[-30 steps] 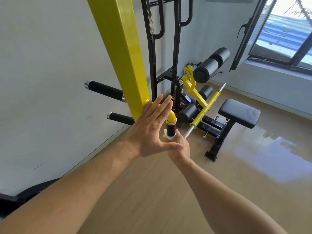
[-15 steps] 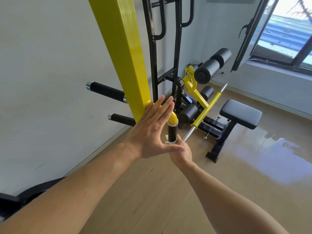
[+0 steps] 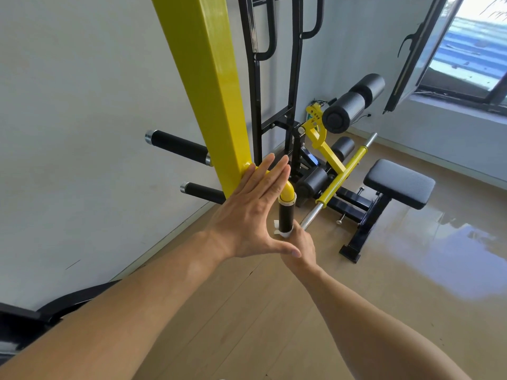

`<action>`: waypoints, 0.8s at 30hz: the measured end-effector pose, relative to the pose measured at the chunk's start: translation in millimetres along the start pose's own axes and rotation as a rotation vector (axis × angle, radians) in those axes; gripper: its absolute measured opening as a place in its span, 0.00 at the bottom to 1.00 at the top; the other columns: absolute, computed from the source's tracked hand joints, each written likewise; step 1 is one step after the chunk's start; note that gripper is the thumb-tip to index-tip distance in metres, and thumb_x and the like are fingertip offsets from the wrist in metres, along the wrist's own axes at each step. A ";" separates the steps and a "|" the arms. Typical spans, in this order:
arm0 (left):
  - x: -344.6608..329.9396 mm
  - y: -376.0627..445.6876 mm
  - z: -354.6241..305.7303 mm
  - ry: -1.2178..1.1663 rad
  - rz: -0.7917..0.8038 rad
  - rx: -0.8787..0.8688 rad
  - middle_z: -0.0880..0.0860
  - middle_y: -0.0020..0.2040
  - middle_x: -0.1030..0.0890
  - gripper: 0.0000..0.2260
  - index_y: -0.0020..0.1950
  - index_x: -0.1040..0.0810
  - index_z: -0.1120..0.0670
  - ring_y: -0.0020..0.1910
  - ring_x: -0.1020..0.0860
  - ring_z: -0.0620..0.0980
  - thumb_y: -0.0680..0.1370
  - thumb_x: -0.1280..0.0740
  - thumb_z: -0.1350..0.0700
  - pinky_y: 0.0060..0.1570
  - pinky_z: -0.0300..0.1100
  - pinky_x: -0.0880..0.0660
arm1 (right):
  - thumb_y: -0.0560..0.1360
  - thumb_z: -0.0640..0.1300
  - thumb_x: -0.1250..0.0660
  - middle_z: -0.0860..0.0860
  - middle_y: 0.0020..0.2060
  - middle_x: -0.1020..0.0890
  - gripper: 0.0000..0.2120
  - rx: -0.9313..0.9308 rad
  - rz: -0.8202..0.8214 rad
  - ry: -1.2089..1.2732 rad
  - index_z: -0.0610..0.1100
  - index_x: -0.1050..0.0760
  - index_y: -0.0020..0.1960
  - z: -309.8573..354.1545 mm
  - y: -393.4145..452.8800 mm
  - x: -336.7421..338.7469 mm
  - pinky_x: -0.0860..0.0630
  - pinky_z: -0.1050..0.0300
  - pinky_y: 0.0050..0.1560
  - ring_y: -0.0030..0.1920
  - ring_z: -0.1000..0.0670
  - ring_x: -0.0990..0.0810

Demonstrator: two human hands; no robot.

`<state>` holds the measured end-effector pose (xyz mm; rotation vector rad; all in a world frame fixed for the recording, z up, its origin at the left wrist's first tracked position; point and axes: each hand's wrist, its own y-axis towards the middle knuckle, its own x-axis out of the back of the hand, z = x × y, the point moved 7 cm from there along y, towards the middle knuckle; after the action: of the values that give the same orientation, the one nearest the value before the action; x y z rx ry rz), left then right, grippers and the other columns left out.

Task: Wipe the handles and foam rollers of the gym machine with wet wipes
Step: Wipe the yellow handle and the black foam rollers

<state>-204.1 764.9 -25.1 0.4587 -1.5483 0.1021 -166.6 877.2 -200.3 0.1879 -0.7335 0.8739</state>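
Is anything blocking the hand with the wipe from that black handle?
Nothing visible does. The right hand already presses the white wet wipe against the lower end of the black handle. The left hand rests flat, open, on the yellow post beside it.

A home gym room: a yellow-and-black weight machine point(image 3: 208, 86), a padded bench point(image 3: 400, 182), foam rollers point(image 3: 354, 105), wooden floor point(image 3: 274, 311).

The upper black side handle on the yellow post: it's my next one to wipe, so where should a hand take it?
Wrap the wipe around the upper black handle mid-grip, coming from its free silver-capped end at the left. It juts out level from the yellow post, with open space all round, so a hand can slide along it.
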 end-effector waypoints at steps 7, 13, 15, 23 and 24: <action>-1.2 -0.2 3.3 0.064 0.052 0.007 0.51 0.83 0.62 0.68 0.82 0.62 0.57 0.80 0.66 0.51 0.58 0.30 0.22 0.79 0.51 0.63 | 0.72 0.54 0.33 0.53 0.37 0.19 0.08 0.224 -0.297 0.248 0.51 0.26 0.47 47.3 -1.0 31.5 0.23 0.47 0.39 0.39 0.45 0.20; -1.2 3.6 5.1 0.077 0.068 0.021 0.51 0.82 0.65 0.69 0.81 0.64 0.56 0.80 0.68 0.51 0.58 0.27 0.25 0.79 0.51 0.64 | 0.73 0.50 0.30 0.51 0.44 0.17 0.16 -0.025 0.009 0.022 0.51 0.23 0.60 2.9 3.8 1.0 0.19 0.47 0.46 0.45 0.44 0.18; -1.8 3.7 5.1 0.085 0.067 0.019 0.51 0.82 0.65 0.69 0.81 0.64 0.56 0.80 0.67 0.51 0.58 0.27 0.25 0.79 0.51 0.63 | 0.73 0.50 0.30 0.53 0.40 0.17 0.10 0.066 -0.098 0.119 0.51 0.23 0.54 22.6 2.6 17.8 0.19 0.46 0.43 0.43 0.45 0.18; -3.8 3.6 5.7 0.098 0.055 0.031 0.52 0.82 0.63 0.69 0.82 0.62 0.57 0.80 0.66 0.52 0.58 0.27 0.25 0.79 0.52 0.64 | 0.74 0.52 0.29 0.52 0.40 0.17 0.11 0.151 -0.171 0.161 0.51 0.24 0.54 37.7 1.8 26.8 0.19 0.45 0.42 0.41 0.46 0.18; -3.8 4.1 5.9 0.093 0.052 0.030 0.52 0.82 0.63 0.69 0.82 0.63 0.56 0.80 0.66 0.52 0.58 0.27 0.25 0.78 0.51 0.64 | 0.74 0.51 0.29 0.50 0.43 0.17 0.14 0.069 -0.077 0.063 0.50 0.25 0.58 17.2 4.2 10.8 0.19 0.45 0.43 0.43 0.45 0.18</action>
<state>-211.2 767.5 -28.1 0.4319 -1.4689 0.1845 -173.9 879.2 -181.0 0.2478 -0.6341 0.8285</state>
